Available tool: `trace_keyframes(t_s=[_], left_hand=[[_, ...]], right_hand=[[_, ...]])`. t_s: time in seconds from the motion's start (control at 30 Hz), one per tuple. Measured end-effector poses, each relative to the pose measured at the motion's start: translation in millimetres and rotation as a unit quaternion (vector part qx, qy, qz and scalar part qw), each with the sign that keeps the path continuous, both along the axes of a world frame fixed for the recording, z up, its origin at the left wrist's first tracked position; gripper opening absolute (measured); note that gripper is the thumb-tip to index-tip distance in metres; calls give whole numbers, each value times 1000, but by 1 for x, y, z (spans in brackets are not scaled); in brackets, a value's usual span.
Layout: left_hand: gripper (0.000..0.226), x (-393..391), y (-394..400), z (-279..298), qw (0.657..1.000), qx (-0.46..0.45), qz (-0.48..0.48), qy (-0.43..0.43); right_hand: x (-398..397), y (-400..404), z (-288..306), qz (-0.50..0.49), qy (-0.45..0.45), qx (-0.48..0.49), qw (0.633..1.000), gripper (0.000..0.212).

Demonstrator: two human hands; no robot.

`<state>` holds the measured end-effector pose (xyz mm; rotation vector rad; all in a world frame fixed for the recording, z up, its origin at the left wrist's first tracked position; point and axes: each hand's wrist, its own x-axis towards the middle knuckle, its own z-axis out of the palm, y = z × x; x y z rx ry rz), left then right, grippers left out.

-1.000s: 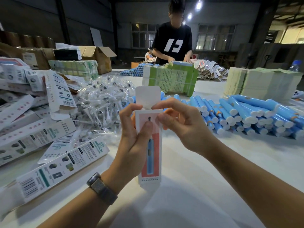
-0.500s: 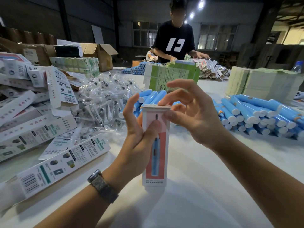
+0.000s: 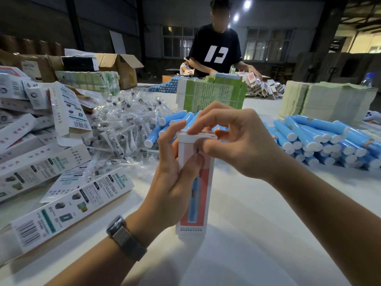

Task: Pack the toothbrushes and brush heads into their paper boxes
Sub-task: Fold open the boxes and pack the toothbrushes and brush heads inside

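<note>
White-and-red paper box [image 3: 203,182] gripped upright by left hand [image 3: 171,182], right hand [image 3: 233,141] pinching its top flap — "SONIC ELECTRIC" on nearby carton [image 3: 68,207]

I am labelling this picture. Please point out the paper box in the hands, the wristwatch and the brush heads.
paper box [image 3: 203,195]: head view, red front panel.
wristwatch [image 3: 123,237]: head view, its band.
brush heads [image 3: 121,122]: head view, pile's middle.

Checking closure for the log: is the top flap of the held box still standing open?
No, the flap lies folded flat on the paper box, with the right hand pressing it.
</note>
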<state>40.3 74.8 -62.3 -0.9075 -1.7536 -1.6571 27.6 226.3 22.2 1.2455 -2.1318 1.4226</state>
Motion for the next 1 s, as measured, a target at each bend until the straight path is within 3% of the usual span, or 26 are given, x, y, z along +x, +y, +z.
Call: trace_keyframes(t_s=[0.13, 0.33, 0.6, 1.0], left_hand=[[44, 1, 0, -1, 1000, -14, 23, 12], [47, 3, 1, 1, 997, -45, 52, 27], [57, 5, 2, 1, 997, -59, 37, 31], [50, 2, 1, -3, 996, -56, 44, 59]], right_hand=[[4, -3, -1, -32, 50, 20, 998, 11], [6, 1, 8, -47, 33, 37, 998, 13], [4, 3, 11, -38, 15, -18, 999, 9], [5, 16, 21, -36, 60, 76, 995, 9]])
